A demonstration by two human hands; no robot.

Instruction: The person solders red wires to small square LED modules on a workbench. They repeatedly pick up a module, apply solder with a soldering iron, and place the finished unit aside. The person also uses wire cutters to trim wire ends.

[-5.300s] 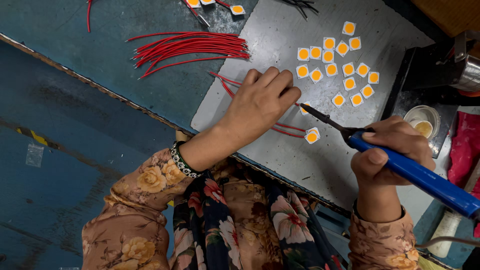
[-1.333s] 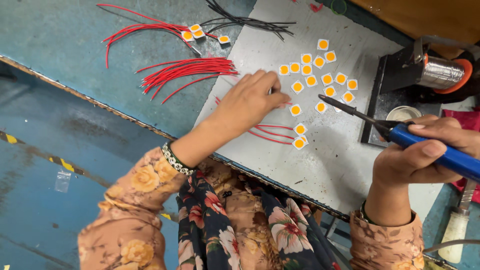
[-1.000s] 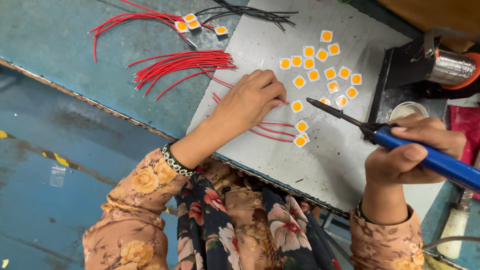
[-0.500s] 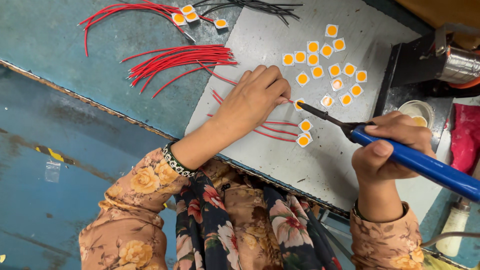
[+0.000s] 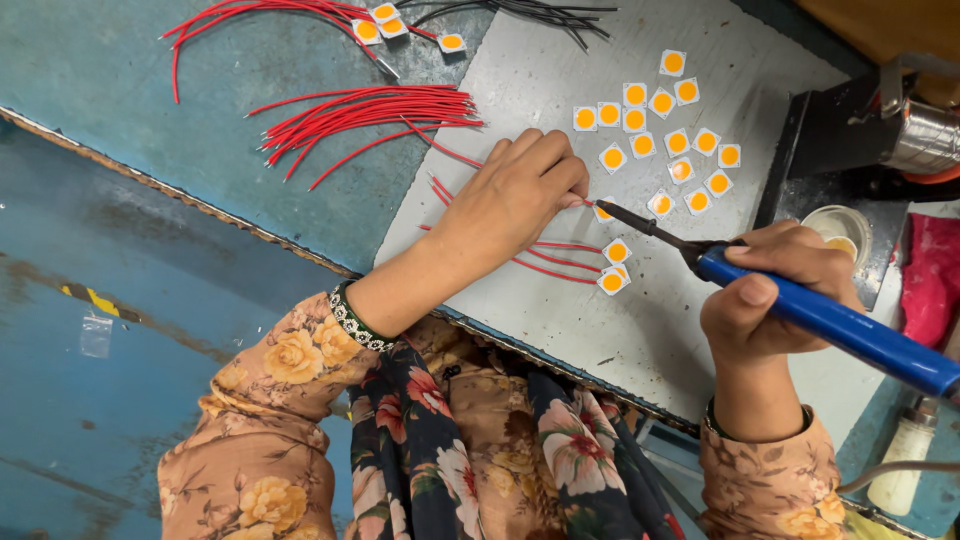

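Observation:
My left hand (image 5: 520, 190) rests on the grey work plate (image 5: 560, 90), fingertips pinching a red wire (image 5: 545, 245) against a small white square chip with a yellow centre (image 5: 604, 211). My right hand (image 5: 775, 290) grips a blue-handled soldering iron (image 5: 830, 325); its dark tip touches that chip beside my left fingers. Two more wired chips (image 5: 614, 266) lie just below the tip. Several loose chips (image 5: 665, 135) are spread above on the plate.
A bundle of cut red wires (image 5: 370, 115) lies left of the plate on the blue bench. More red wires and chips (image 5: 385, 22) and black wires (image 5: 540, 15) lie at the top. A black stand (image 5: 840, 130), small cup (image 5: 832, 225) and white bottle (image 5: 905, 455) are at right.
The soldering iron's tip has come in from the right to the chip under my left fingertips. My left hand has stayed on the wire; the camera view shifted slightly.

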